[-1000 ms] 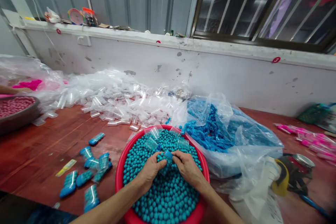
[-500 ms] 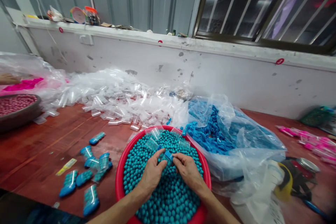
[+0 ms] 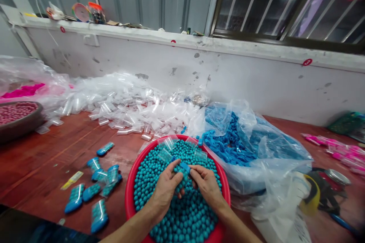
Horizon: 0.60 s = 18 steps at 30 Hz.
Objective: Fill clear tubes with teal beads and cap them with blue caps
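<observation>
My left hand (image 3: 164, 188) pinches a small clear bead pack between thumb and fingers, its body mostly hidden by them. At the pack's upper end is a blue cap (image 3: 185, 167), gripped by the fingertips of my right hand (image 3: 207, 186). Both hands are over a red basin (image 3: 129, 193) filled with round teal beads (image 3: 182, 220). On the beads just beyond my fingers lie several clear plastic sleeves (image 3: 164, 155). Left of the basin, several bead-filled packs with blue ends (image 3: 74, 198) lie on the red-brown table (image 3: 119, 197).
A heap of clear sleeves (image 3: 137, 110) spreads along the wall. An open plastic bag of blue caps (image 3: 230, 140) touches the basin's far right side. A bowl of pink beads (image 3: 18, 112) stands far left, a yellow strip (image 3: 72, 180) nearer. Pink packs (image 3: 339, 150) lie far right.
My right fingers have shifted slightly on the blue cap, and the cap sits a little further right and tilted. My left fingers curl further around the pack. The view has moved slightly.
</observation>
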Motion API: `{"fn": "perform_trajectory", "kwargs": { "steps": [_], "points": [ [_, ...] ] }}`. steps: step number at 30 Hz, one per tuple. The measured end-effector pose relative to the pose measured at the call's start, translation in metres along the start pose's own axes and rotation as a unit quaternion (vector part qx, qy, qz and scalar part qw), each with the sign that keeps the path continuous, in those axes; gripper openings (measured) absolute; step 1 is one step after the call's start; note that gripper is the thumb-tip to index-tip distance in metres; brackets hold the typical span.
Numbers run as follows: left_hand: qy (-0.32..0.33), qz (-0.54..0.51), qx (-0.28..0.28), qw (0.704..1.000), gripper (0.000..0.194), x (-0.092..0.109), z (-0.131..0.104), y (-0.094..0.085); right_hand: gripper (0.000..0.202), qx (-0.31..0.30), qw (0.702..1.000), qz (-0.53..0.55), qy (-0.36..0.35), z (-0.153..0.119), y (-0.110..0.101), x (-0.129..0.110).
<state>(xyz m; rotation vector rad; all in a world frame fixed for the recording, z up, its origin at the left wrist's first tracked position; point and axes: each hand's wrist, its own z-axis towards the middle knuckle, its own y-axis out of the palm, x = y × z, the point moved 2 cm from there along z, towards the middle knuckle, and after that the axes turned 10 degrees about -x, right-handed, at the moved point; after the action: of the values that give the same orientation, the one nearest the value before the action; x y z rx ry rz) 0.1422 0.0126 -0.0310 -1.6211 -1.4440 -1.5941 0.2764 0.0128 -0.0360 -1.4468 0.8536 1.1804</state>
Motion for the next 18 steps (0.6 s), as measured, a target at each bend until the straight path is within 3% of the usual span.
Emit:
{"fn": "perform_trajectory", "kwargs": {
  "steps": [3,9,15,18],
  "points": [
    [-0.017,-0.039,-0.021,0.999,0.078,0.004,-0.002,-0.002,0.031,0.019,1.0,-0.01,0.006,-0.004,0.001,-0.002],
    [-0.026,-0.037,-0.023,0.999,0.069,-0.004,-0.005,-0.008,0.027,0.005,0.991,-0.119,-0.06,-0.01,0.002,-0.021],
    [-0.024,0.005,0.001,1.0,0.061,-0.006,-0.006,-0.009,0.025,-0.068,0.992,-0.093,-0.046,-0.008,0.001,-0.016],
    [-0.017,0.018,0.0,1.0,0.064,-0.003,-0.006,-0.009,0.024,-0.071,0.993,-0.076,-0.051,-0.009,0.0,-0.014]
  ]
}}
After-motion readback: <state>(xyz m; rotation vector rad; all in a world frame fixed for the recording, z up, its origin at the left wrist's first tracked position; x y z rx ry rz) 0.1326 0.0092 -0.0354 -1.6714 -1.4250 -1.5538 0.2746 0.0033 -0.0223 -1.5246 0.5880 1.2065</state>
